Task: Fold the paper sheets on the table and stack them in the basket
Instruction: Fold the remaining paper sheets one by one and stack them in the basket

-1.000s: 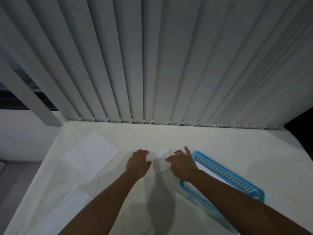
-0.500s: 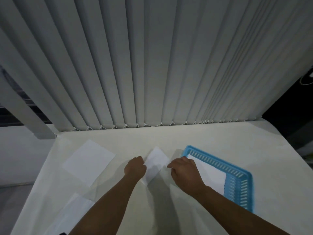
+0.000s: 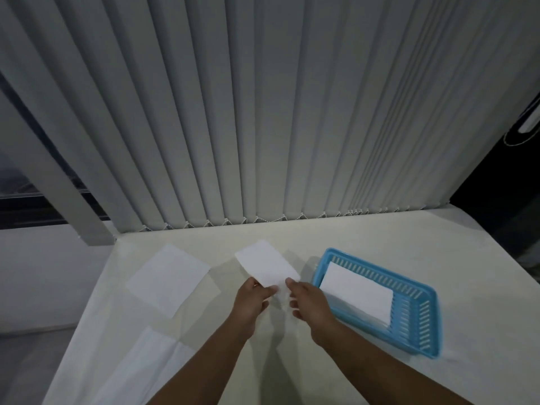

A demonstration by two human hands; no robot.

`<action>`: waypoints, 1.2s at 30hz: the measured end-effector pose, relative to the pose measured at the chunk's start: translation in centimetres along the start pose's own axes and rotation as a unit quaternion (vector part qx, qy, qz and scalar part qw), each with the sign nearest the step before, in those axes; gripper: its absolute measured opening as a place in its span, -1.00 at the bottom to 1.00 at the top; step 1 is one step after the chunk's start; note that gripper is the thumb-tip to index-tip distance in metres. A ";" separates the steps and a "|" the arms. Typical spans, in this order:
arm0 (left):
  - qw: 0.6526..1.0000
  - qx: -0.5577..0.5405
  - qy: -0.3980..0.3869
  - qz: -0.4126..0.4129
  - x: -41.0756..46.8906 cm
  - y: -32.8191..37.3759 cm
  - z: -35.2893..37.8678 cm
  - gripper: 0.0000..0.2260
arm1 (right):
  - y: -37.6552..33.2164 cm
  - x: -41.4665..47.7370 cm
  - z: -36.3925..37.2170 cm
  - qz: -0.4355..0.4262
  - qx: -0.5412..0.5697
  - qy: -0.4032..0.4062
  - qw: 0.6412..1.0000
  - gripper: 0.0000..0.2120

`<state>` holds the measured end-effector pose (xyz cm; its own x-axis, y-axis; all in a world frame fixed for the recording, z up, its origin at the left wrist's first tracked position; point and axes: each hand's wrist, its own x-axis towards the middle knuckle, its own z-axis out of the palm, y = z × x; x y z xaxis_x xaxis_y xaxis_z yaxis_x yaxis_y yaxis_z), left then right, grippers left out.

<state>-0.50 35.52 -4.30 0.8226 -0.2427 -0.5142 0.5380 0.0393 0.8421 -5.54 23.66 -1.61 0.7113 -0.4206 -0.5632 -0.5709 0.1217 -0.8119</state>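
Two hands pinch one folded paper sheet [image 3: 267, 266] above the worktop [image 3: 365, 238], left hand [image 3: 252, 301] and right hand [image 3: 309, 302] each gripping its near edge. It is plain white, with no readable writing. Another folded sheet [image 3: 356, 293] lies in the blue basket [image 3: 415, 314]; two flat sheets [image 3: 168, 279] remain at left.

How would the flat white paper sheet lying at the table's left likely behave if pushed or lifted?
The flat white paper sheet lies thin and flush on the pale table, so it probably slides easily and is hard to pinch up. Lifted by one edge, it would likely droop, being unfolded and wide.
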 end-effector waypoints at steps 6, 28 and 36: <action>0.997 -0.049 -0.058 -0.009 -0.5 0.0 0.5 -0.74 | -0.6 -0.2 -1.3 -0.047 -0.034 0.039 0.998 -0.94; 0.998 0.050 0.022 -0.008 0.6 0.4 10.4 -0.84 | 1.4 1.9 -15.7 -0.005 0.126 0.140 0.982 -0.69; 0.993 0.110 0.034 -0.006 1.4 0.4 12.6 -0.90 | 2.0 3.7 -18.4 0.000 0.075 0.121 0.990 -0.86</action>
<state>-1.46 22.93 -2.66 0.8305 -0.1754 -0.5287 0.5012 -0.1789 0.8467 -11.56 5.82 -2.52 0.5818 -0.6214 -0.5247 -0.4912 0.2458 -0.8357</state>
